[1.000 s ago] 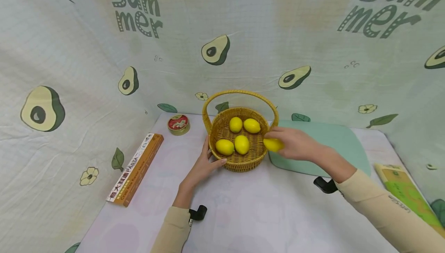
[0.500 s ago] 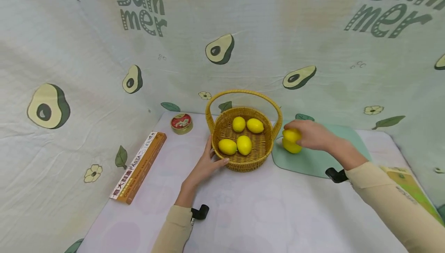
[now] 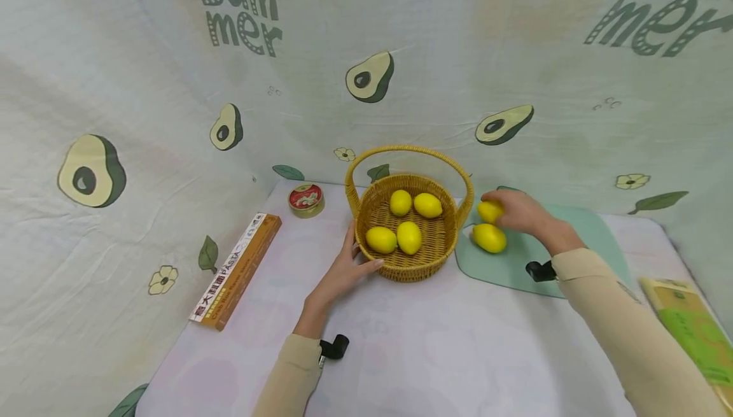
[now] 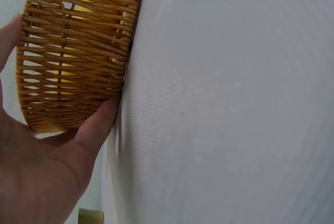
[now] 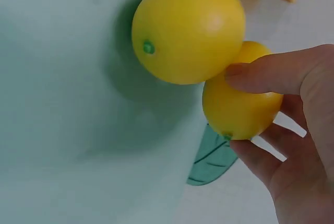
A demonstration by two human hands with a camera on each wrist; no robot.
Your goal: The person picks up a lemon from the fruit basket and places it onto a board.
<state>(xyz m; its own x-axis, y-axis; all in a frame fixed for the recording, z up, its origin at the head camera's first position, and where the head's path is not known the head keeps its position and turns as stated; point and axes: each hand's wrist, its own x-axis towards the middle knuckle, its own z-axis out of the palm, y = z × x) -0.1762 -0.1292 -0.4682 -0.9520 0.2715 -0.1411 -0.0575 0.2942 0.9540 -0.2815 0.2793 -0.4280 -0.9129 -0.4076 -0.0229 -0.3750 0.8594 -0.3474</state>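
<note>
A wicker basket (image 3: 412, 272) with an arched handle stands at the back of the table, holding several yellow lemons (image 3: 409, 237). Against its front left wall my left hand (image 3: 342, 275) holds it, thumb along the front, fingers at the side; the left wrist view shows fingertips touching the weave (image 4: 78, 51). My right hand (image 3: 520, 212) is over the pale green mat (image 3: 550, 264), pinching a lemon (image 5: 235, 106) between thumb and fingers. Just in front of it, a second lemon (image 3: 489, 239) rests on the mat, close against the pinched one in the right wrist view.
A pasta box (image 3: 236, 270) lies along the table's left side, and a round red-topped tin (image 3: 306, 200) stands behind it. To the right is a green and tan packet (image 3: 687, 321). A printed cloth (image 3: 429, 86) hangs behind the basket.
My right hand has moved right from the basket's rim to the mat with yellow fruit in it. One lemon now rests on the mat outside its fingers. My left hand has stayed at the basket.
</note>
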